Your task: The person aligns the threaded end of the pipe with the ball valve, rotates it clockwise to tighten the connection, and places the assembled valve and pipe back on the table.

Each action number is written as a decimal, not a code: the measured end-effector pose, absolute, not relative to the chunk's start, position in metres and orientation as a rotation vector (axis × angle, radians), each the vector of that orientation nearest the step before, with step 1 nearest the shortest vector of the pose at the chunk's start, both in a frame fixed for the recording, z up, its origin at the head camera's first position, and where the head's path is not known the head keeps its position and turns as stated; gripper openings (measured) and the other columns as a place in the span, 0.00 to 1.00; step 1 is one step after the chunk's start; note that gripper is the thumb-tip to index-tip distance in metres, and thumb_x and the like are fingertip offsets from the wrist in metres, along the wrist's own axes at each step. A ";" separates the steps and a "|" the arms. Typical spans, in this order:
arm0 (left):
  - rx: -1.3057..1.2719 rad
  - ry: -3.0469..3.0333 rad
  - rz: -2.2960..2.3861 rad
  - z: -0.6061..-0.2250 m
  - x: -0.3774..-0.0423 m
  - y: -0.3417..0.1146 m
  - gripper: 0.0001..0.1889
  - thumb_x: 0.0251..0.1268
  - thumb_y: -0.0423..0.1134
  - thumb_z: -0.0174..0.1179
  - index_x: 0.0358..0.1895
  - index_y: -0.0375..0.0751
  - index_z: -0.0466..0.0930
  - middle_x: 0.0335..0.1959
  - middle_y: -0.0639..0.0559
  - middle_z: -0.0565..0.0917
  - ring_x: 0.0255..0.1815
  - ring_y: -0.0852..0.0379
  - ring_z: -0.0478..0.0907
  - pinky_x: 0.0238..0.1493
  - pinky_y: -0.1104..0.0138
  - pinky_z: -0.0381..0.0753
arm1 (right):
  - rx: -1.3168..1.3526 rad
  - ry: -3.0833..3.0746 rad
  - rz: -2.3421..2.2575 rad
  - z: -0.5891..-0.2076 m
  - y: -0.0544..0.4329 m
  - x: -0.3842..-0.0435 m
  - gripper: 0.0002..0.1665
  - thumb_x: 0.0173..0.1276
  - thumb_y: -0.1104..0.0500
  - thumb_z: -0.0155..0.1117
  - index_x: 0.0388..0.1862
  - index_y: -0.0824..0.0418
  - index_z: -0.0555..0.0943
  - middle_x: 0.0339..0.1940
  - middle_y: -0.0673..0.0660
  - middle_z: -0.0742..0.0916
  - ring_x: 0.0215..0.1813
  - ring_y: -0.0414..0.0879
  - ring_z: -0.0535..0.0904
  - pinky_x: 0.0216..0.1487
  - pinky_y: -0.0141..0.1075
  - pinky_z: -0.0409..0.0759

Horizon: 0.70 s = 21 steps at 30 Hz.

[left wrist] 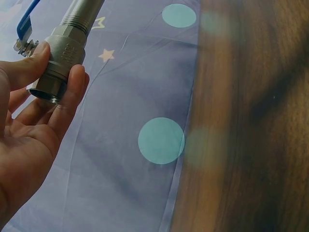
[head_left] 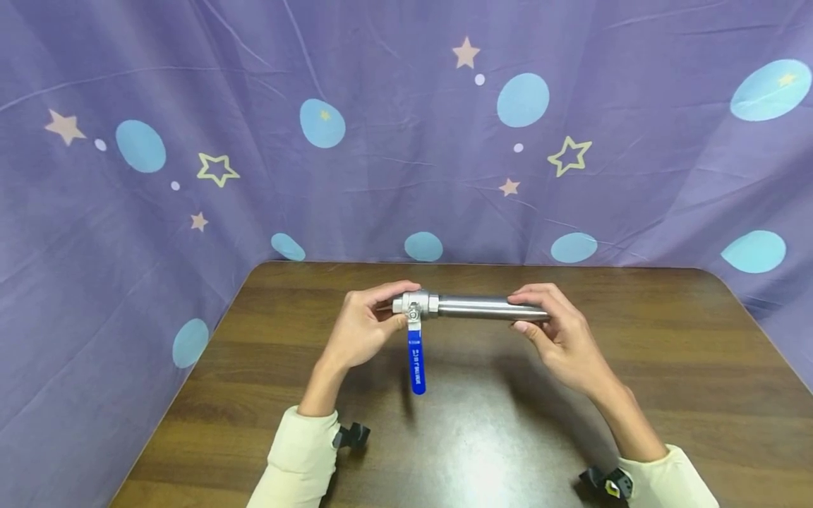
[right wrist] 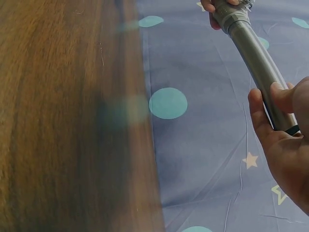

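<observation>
A metal ball valve [head_left: 416, 303] with a blue lever handle [head_left: 416, 361] is joined to one end of a steel pipe [head_left: 476, 307]. Valve and pipe are held level above the table, and the lever points toward the person. My left hand [head_left: 365, 324] grips the valve body between thumb and fingers. In the left wrist view the valve's open end [left wrist: 47, 91] faces the palm, and threads [left wrist: 77, 21] show where the pipe enters. My right hand [head_left: 565, 339] holds the pipe near its far right end, thumb below and fingers over the top.
A brown wood-grain table [head_left: 254, 381] lies beneath both hands. Behind it and at the left hangs a purple curtain [head_left: 394, 190] printed with stars and blue ovals, meeting the table's back edge. A black wrist mount [head_left: 351, 435] sits at the left sleeve, another [head_left: 606, 483] at the right.
</observation>
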<state>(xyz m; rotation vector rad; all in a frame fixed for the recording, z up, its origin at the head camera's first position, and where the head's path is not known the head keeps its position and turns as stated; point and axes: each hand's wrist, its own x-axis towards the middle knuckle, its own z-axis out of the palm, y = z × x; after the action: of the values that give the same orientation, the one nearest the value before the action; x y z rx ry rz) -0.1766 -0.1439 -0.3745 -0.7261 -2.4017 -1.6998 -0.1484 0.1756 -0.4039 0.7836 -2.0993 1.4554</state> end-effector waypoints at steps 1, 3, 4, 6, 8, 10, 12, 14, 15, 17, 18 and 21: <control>-0.726 -2.402 -1.701 -0.375 -0.176 -0.144 0.28 0.57 0.15 0.66 0.62 0.36 0.87 0.59 0.37 0.90 0.46 0.52 0.88 0.49 0.68 0.92 | 0.779 -2.102 1.459 -0.404 0.176 -0.148 0.27 0.60 0.84 0.70 0.57 0.67 0.85 0.56 0.62 0.85 0.56 0.34 0.81 0.34 0.21 0.83; -0.728 -2.403 -1.703 -0.375 -0.176 -0.144 0.28 0.57 0.15 0.66 0.62 0.35 0.87 0.60 0.37 0.89 0.46 0.52 0.88 0.49 0.68 0.92 | 0.773 -2.107 1.467 -0.405 0.176 -0.148 0.27 0.61 0.84 0.70 0.57 0.67 0.85 0.56 0.63 0.85 0.56 0.34 0.81 0.35 0.22 0.84; -0.729 -2.404 -1.704 -0.375 -0.176 -0.144 0.28 0.57 0.15 0.66 0.63 0.35 0.87 0.60 0.37 0.89 0.46 0.52 0.88 0.49 0.67 0.92 | 0.768 -2.109 1.472 -0.405 0.176 -0.148 0.26 0.61 0.84 0.70 0.57 0.67 0.85 0.56 0.63 0.85 0.55 0.34 0.82 0.36 0.22 0.85; -0.731 -2.405 -1.704 -0.376 -0.176 -0.143 0.28 0.57 0.15 0.67 0.62 0.35 0.87 0.59 0.37 0.89 0.46 0.53 0.88 0.49 0.67 0.93 | 0.761 -2.112 1.476 -0.406 0.176 -0.148 0.26 0.61 0.83 0.70 0.56 0.68 0.85 0.55 0.63 0.85 0.55 0.34 0.82 0.37 0.22 0.85; -0.737 -2.401 -1.704 -0.375 -0.176 -0.143 0.28 0.57 0.15 0.67 0.63 0.36 0.87 0.59 0.37 0.90 0.45 0.53 0.89 0.49 0.67 0.93 | 0.753 -2.115 1.476 -0.406 0.177 -0.148 0.26 0.61 0.83 0.70 0.56 0.68 0.85 0.55 0.63 0.86 0.55 0.34 0.82 0.37 0.22 0.85; -0.738 -2.401 -1.704 -0.375 -0.176 -0.143 0.28 0.57 0.15 0.67 0.62 0.36 0.87 0.59 0.37 0.90 0.45 0.53 0.89 0.49 0.67 0.93 | 0.747 -2.115 1.474 -0.406 0.177 -0.147 0.26 0.61 0.84 0.70 0.56 0.67 0.86 0.55 0.63 0.86 0.54 0.33 0.83 0.37 0.22 0.85; -0.735 -2.403 -1.705 -0.375 -0.177 -0.143 0.28 0.57 0.15 0.67 0.62 0.36 0.87 0.59 0.38 0.90 0.46 0.53 0.89 0.49 0.67 0.93 | 0.746 -2.115 1.472 -0.406 0.177 -0.147 0.27 0.60 0.84 0.70 0.57 0.67 0.86 0.55 0.64 0.86 0.53 0.33 0.83 0.37 0.22 0.85; -0.732 -2.404 -1.709 -0.375 -0.177 -0.143 0.28 0.57 0.16 0.67 0.62 0.36 0.87 0.60 0.38 0.90 0.46 0.53 0.88 0.49 0.67 0.93 | 0.742 -2.117 1.469 -0.406 0.177 -0.147 0.27 0.60 0.84 0.70 0.57 0.67 0.86 0.55 0.64 0.87 0.53 0.33 0.83 0.36 0.22 0.85; -0.733 -2.404 -1.712 -0.374 -0.176 -0.143 0.28 0.57 0.16 0.67 0.62 0.36 0.87 0.60 0.38 0.90 0.46 0.53 0.89 0.49 0.67 0.92 | 0.738 -2.119 1.466 -0.406 0.177 -0.147 0.27 0.60 0.84 0.70 0.57 0.67 0.86 0.55 0.64 0.87 0.52 0.33 0.83 0.36 0.22 0.85; -0.730 -2.406 -1.714 -0.375 -0.177 -0.144 0.28 0.57 0.15 0.66 0.62 0.36 0.87 0.59 0.38 0.90 0.46 0.52 0.89 0.49 0.67 0.92 | 0.732 -2.125 1.458 -0.406 0.177 -0.148 0.28 0.61 0.83 0.70 0.58 0.66 0.86 0.55 0.63 0.87 0.51 0.33 0.83 0.35 0.22 0.84; -0.731 -2.406 -1.714 -0.375 -0.177 -0.143 0.28 0.57 0.15 0.66 0.62 0.36 0.87 0.59 0.37 0.90 0.46 0.52 0.89 0.49 0.67 0.93 | 0.727 -2.128 1.452 -0.406 0.177 -0.148 0.28 0.61 0.83 0.70 0.59 0.66 0.86 0.55 0.63 0.87 0.50 0.32 0.83 0.34 0.22 0.83; -0.732 -2.408 -1.708 -0.375 -0.178 -0.143 0.28 0.57 0.15 0.66 0.62 0.36 0.87 0.59 0.37 0.90 0.46 0.50 0.89 0.49 0.67 0.93 | 0.719 -2.132 1.432 -0.406 0.178 -0.149 0.28 0.62 0.82 0.70 0.60 0.65 0.87 0.55 0.61 0.88 0.48 0.32 0.82 0.34 0.21 0.83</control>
<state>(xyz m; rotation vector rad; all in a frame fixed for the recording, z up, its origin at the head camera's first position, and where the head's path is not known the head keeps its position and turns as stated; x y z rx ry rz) -0.1783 -0.1433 -0.3753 -0.7324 -2.4081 -1.7079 -0.1491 0.1776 -0.4063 0.7191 -2.1321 1.4315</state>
